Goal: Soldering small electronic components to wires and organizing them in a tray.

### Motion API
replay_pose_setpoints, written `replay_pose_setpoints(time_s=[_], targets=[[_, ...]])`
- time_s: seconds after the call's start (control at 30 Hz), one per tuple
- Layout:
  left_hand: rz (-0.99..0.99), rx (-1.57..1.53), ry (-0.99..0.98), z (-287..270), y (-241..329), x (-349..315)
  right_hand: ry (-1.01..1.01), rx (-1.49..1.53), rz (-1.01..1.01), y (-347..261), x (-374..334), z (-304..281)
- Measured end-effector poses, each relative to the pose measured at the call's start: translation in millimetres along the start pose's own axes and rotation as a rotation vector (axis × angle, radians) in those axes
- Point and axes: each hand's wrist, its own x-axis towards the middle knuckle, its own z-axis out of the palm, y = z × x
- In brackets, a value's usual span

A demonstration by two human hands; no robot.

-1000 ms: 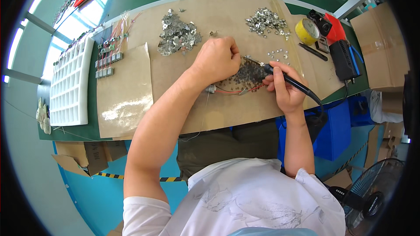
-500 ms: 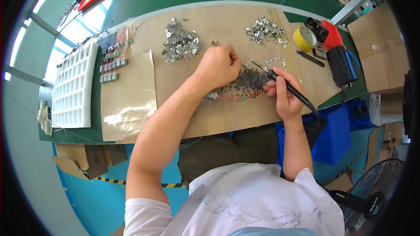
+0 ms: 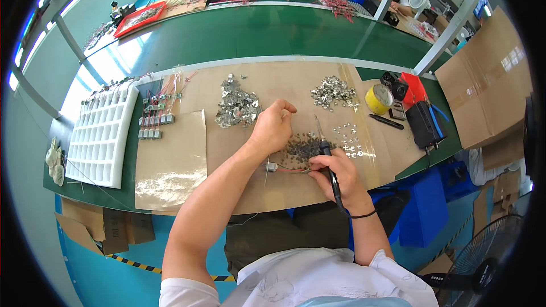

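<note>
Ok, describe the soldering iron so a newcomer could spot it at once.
Find the brown sheet on the green bench; the right hand is over it. That hand holds the soldering iron, metal tip toward the bench's far side. Unlike the black pen-like tool near the yellow tape roll, it trails a cable.

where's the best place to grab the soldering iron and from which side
Probably by its black handle, coming from the near right, where the right hand already holds it. The handle is thick and pen-like; the slim metal tip points away from the person and may be hot, so fingers should stay behind it. The cord trails off the near end.
</note>
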Motion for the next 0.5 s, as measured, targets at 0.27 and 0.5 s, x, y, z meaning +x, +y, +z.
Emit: replay_pose_setpoints(time_s=[0.27, 0.5], targets=[[-0.065, -0.249, -0.658, -16, 14, -6, 0.223, -0.152, -0.124, 12, 13, 4], [-0.142, -0.225, -0.737, -27, 29, -10, 0.228, -0.185, -0.149, 17, 18, 7]])
